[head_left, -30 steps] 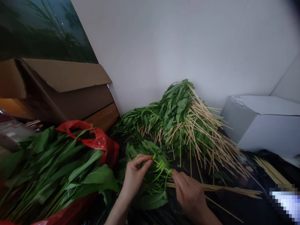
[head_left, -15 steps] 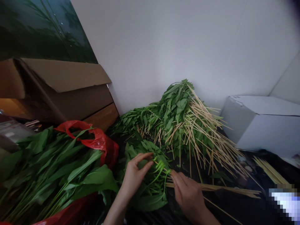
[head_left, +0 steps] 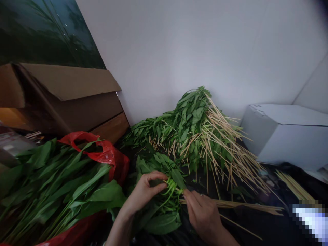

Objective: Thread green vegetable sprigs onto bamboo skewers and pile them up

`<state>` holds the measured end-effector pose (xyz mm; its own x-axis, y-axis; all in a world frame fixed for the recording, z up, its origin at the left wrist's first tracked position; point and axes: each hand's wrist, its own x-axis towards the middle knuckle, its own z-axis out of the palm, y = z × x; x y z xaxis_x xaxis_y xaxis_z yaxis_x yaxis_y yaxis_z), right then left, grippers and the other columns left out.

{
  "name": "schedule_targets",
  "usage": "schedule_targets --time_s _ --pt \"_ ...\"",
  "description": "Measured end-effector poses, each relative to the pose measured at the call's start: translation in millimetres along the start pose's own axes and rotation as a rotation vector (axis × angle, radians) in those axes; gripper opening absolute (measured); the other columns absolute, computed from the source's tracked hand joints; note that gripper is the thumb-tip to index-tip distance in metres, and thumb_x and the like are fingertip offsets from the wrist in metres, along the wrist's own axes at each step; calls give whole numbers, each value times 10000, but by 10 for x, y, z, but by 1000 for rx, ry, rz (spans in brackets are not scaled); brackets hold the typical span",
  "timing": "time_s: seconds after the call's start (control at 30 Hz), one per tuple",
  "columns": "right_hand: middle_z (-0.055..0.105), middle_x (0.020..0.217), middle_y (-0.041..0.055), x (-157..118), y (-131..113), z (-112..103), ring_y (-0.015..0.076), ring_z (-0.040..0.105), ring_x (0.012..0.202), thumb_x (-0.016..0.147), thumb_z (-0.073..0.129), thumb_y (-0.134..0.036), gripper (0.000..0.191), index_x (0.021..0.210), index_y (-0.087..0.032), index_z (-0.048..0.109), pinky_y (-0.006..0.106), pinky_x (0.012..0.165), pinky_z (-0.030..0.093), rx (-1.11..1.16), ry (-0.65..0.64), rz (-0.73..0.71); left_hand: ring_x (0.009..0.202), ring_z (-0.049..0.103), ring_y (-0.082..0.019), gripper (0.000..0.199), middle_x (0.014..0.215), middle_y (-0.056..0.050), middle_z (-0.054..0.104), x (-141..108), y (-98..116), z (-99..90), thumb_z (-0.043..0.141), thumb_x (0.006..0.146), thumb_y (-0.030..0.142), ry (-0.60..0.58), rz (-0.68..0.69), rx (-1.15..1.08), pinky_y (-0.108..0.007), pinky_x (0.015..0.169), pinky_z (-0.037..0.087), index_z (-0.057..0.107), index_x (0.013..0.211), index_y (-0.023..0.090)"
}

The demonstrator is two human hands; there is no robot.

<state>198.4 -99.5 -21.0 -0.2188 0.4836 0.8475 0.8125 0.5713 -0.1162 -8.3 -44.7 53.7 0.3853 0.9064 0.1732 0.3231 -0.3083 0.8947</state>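
Bright green stems of leafy greens (head_left: 172, 186) sit folded along a thin bamboo skewer between my two hands, with their leaves hanging behind and below. At the left end of these stems, my left hand (head_left: 147, 188) pinches thumb and fingertips together at the skewer's tip; exactly what lies in the pinch is partly hidden. My right hand (head_left: 203, 208) is closed around the skewer at the right end of the stems, its fingers covering most of the stick. Under the hands lie more loose leaves (head_left: 164, 223).
A pile of skewered greens (head_left: 194, 116) leans against the wall, its bamboo sticks (head_left: 230, 147) pointing right. Loose skewers (head_left: 251, 206) lie beyond my right hand. On the left, a red plastic bag (head_left: 115, 160) holds long-leaved greens (head_left: 58, 184), near a cardboard box (head_left: 84, 106). A white box (head_left: 294, 136) stands right.
Both hands have shifted slightly down. My left thumb and fingertips, a little apart before, have come together by the skewer's tip. The stems look more tightly bunched.
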Motion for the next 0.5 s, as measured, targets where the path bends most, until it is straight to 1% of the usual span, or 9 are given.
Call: schedule_targets --time_s 0.03,0.07,0.1,0.2,0.23,0.27,0.37,0.43,0.5 --pt "593 625 3 9 -14 -12 122 529 498 932 406 -105 232 969 -130 634 283 513 367 18 -3 -6 956 675 -232 203 993 -82 746 -18 14 -64 675 754 210 -49 3 3 -342 920 490 771 933 202" --pt "596 630 5 16 -29 -27 125 539 514 924 417 -105 217 949 -134 630 284 523 373 37 -9 -16 990 669 -233 243 1022 -76 743 -36 18 -124 645 757 181 -72 5 -1 -349 948 478 768 963 217" --pt "598 633 8 21 -45 -42 129 549 530 914 426 -105 205 935 -137 627 285 532 380 56 -16 -33 1010 665 -235 271 1035 -71 742 -51 12 -175 612 759 164 -55 5 -9 -356 964 471 767 972 227" --pt "587 623 12 17 -90 -72 137 555 553 873 441 -110 180 900 -147 615 288 546 395 105 -54 -139 972 675 -240 271 971 -69 752 -65 -41 -234 545 774 175 125 7 5 -365 927 493 774 911 224" --pt "581 617 10 9 -104 -71 138 550 548 861 444 -114 175 893 -149 612 289 541 393 115 -65 -193 946 677 -235 264 948 -67 753 -57 -56 -218 539 786 180 155 13 42 -357 905 500 774 899 223" --pt "573 606 6 0 -118 -65 137 540 535 850 442 -117 175 884 -148 610 290 529 386 121 -69 -247 923 676 -227 260 933 -65 751 -45 -62 -188 537 800 181 146 23 92 -344 885 504 773 902 224" --pt "548 572 -6 -31 -156 -23 133 504 485 826 429 -112 179 852 -140 604 293 497 361 128 -49 -345 895 667 -198 265 934 -51 742 13 -32 -53 541 838 167 -21 67 240 -296 850 495 763 968 235" --pt "537 556 -12 -46 -175 5 128 488 470 817 421 -104 183 836 -140 599 290 493 352 123 -40 -354 899 660 -187 265 940 -36 738 58 2 37 549 848 156 -113 94 332 -275 844 478 756 988 244" --pt "531 549 -17 -54 -187 23 125 478 467 817 409 -99 192 827 -150 594 289 486 342 113 -41 -357 905 650 -184 255 940 -26 736 104 12 111 564 847 148 -180 112 435 -270 850 457 754 980 252"
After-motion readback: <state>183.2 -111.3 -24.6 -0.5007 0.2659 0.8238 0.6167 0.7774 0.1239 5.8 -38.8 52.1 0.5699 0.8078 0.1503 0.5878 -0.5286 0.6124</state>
